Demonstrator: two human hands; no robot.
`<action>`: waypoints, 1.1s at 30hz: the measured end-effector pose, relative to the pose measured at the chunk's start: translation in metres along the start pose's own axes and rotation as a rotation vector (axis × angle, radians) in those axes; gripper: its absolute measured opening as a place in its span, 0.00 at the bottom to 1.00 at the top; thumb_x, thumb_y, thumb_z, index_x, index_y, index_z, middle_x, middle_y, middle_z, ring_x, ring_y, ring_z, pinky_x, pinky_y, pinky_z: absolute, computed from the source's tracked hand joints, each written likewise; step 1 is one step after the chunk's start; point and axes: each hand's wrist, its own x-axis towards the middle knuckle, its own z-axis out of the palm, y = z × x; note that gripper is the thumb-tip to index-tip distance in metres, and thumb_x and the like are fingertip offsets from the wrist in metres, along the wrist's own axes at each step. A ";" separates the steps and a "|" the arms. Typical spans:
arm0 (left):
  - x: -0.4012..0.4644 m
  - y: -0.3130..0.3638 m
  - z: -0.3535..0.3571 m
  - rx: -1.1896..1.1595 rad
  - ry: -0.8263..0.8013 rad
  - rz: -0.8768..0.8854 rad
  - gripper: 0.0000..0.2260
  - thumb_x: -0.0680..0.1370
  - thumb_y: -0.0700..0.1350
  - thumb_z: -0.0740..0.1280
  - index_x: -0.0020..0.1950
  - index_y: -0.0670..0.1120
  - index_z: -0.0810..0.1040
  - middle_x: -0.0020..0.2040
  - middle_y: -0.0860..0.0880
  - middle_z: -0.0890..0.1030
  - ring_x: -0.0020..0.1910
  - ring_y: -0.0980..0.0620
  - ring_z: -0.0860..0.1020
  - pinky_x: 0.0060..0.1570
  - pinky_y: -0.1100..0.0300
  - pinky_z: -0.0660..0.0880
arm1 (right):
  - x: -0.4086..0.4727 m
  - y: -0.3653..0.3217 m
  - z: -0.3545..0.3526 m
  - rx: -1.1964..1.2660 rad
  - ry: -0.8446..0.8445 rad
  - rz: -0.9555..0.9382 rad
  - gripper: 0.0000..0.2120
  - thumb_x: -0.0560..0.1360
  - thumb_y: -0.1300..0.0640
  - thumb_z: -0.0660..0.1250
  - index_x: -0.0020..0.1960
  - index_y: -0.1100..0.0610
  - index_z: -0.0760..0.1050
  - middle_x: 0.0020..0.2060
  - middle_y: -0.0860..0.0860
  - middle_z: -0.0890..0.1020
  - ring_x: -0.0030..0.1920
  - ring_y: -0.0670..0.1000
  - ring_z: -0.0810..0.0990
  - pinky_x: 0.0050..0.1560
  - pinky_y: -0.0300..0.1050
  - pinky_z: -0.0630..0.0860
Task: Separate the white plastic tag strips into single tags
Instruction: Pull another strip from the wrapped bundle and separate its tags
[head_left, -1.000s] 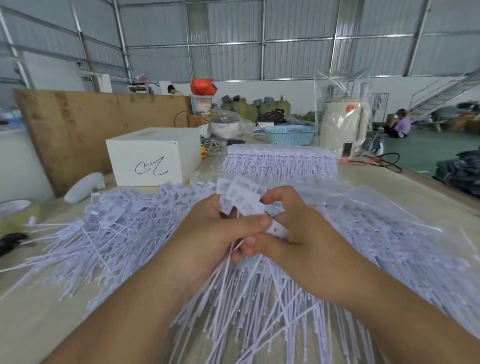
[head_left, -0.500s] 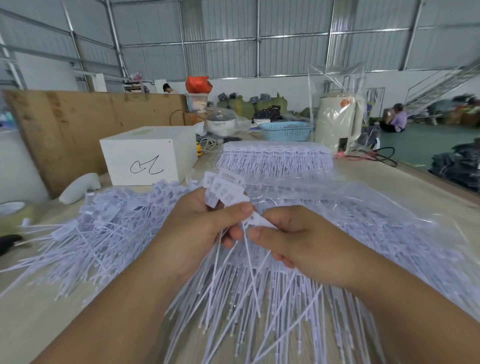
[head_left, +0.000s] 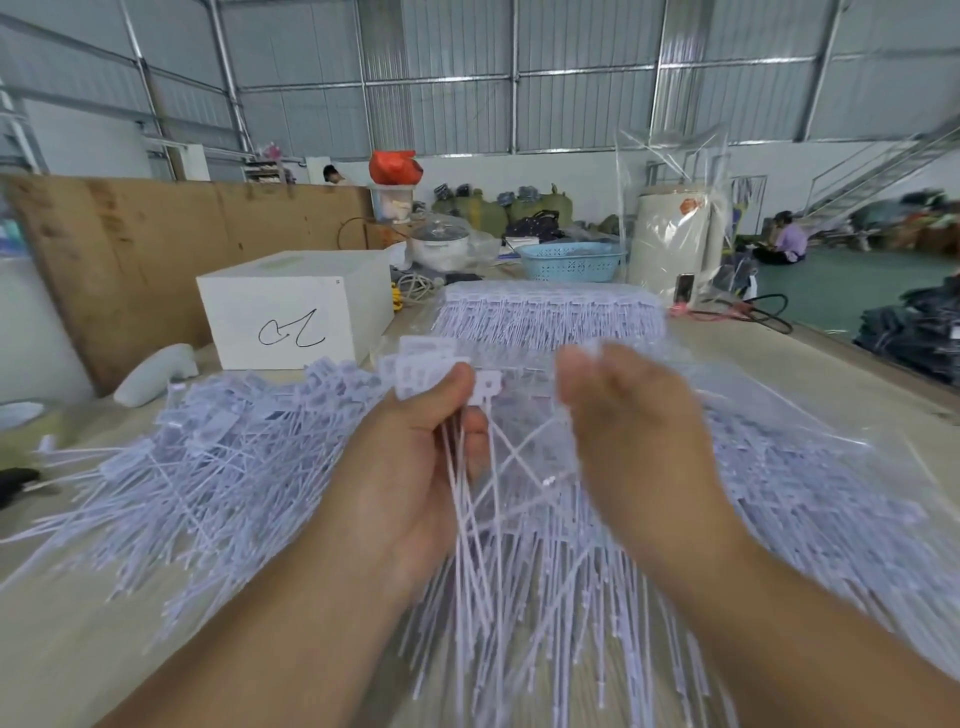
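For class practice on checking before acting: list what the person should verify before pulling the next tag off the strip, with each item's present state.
1. Left hand keeps its grip on the tag strip: ok.
2. Right hand pinching a tag: cannot tell, it is blurred.
3. Hanging tails untangled: not ok, several cross.
4. Loose tags pile lies left of the hands: ok.
5. Further joined strips wait behind the hands: ok.

A box (head_left: 296, 306) is sitting left of a tag stack (head_left: 550, 312). A basket (head_left: 571, 261) is standing behind that stack. Loose tags (head_left: 208, 457) are lying before both.
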 end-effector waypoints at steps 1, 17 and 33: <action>0.001 0.002 -0.003 -0.012 0.039 0.010 0.09 0.76 0.41 0.67 0.55 0.43 0.75 0.38 0.48 0.76 0.25 0.59 0.72 0.26 0.68 0.73 | 0.003 -0.003 -0.006 -0.028 0.055 -0.024 0.20 0.81 0.52 0.61 0.32 0.58 0.69 0.21 0.42 0.67 0.22 0.40 0.64 0.25 0.34 0.66; -0.008 -0.007 -0.003 0.399 -0.126 0.117 0.20 0.65 0.40 0.76 0.55 0.36 0.80 0.45 0.39 0.85 0.37 0.46 0.84 0.31 0.60 0.77 | -0.006 0.007 -0.008 -0.462 -0.482 0.066 0.26 0.80 0.46 0.59 0.73 0.36 0.50 0.32 0.40 0.81 0.23 0.41 0.74 0.23 0.35 0.67; -0.006 0.004 -0.004 0.308 -0.004 0.154 0.13 0.64 0.43 0.74 0.47 0.42 0.81 0.38 0.43 0.84 0.33 0.47 0.81 0.32 0.58 0.77 | 0.000 -0.002 -0.010 -0.387 -0.434 0.175 0.25 0.73 0.39 0.65 0.36 0.63 0.73 0.25 0.50 0.68 0.27 0.49 0.68 0.30 0.42 0.64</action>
